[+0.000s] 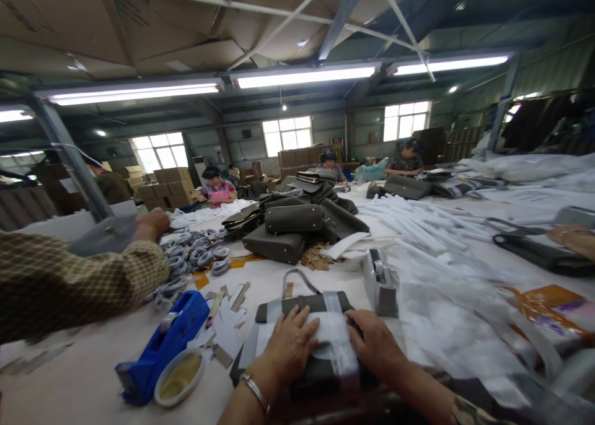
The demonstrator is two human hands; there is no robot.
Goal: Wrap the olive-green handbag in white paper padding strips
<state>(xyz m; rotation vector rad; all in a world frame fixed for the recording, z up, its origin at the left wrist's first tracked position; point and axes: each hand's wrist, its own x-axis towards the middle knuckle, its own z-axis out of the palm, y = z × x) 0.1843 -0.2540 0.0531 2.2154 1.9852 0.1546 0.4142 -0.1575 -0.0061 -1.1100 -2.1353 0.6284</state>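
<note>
A dark grey-green handbag (320, 301) lies at the table's near edge, its thin handle pointing away. White wrapping (332, 329) covers its middle, and pale strips run across both sides. My left hand (294, 344) rests flat on the wrapping with fingers spread, a bracelet at the wrist. At the bag's right edge is my right hand (372, 341), its fingers bent against the side; what its fingertips hold, if anything, is hidden.
Left stand a blue tape dispenser (162, 344) and a white dish (179, 377); a grey dispenser (380, 282) is beyond the bag. Stacked bags (292, 220), coiled straps (195, 251) and white plastic (441, 313) surround it. A co-worker's checked sleeve (83, 282) reaches in left.
</note>
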